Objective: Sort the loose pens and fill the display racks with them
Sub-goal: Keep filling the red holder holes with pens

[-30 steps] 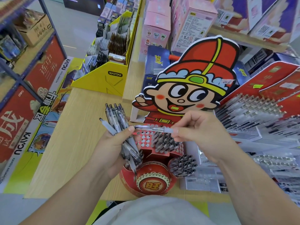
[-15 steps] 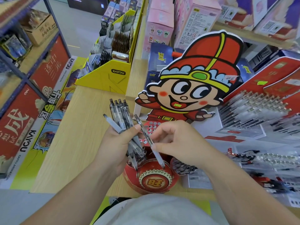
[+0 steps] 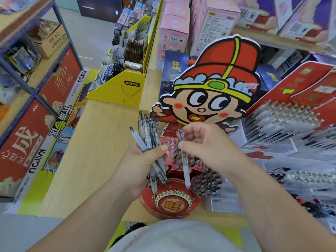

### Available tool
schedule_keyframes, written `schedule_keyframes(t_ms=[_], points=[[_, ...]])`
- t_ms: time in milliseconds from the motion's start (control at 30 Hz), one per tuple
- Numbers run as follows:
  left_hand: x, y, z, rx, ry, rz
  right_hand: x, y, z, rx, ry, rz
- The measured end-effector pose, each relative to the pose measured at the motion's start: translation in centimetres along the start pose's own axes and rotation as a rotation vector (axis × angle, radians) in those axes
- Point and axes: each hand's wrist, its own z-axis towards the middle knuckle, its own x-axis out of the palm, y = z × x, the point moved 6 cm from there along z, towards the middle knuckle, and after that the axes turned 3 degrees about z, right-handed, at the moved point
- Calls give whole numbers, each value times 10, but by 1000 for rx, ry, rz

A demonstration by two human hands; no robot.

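Both hands were closed on pens over a pale wooden shelf top point(image 3: 94, 151) in a shop aisle. Blue-framed shelving with red posters point(image 3: 27, 139) stood at nine o'clock, a yellow cardboard display bin point(image 3: 118, 91) at eleven o'clock, pink boxes point(image 3: 174, 28) at twelve, and tiered red pen racks point(image 3: 291, 124) filled with rows of clear pens at three o'clock.

Straight ahead rose a large cartoon cut-out of a boy in a red hat point(image 3: 211, 99), fronting a red display rack point(image 3: 172, 202) whose perforated top showed between the hands and whose round gold-rimmed emblem sat at six o'clock below them. Dark-tipped pens already stood in its holes just right of the emblem.

Left hand point(image 3: 140, 164) gripped a bundle of pens point(image 3: 149, 135), thumb pressed across the barrels, clicker ends fanned towards twelve and tips pointing to six, above the rack. Right hand point(image 3: 209, 150) pinched a single pen point(image 3: 184, 164) nearly upright, tip down, just beside the bundle and hovering over the rack's front. These pens had clear barrels, pale grey grips and dark clips.
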Motion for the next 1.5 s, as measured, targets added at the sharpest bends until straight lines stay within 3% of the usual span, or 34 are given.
schedule_keyframes(t_ms=[233, 367, 600, 833, 1500], points=[[-4, 12, 0, -92, -71, -62, -69, 22, -8, -228, -335, 143], [-10, 16, 3, -102, -102, -63, -78, 14, -8, -269, -406, 187], [-10, 20, 7, -124, -121, -46, -59, -28, 11, -188, -377, 64], [-5, 22, 12, -141, -126, -60, -43, -49, 30, -128, -236, -87], [-9, 14, 16, -125, -106, -25, -22, -53, 43, -41, -59, -342]])
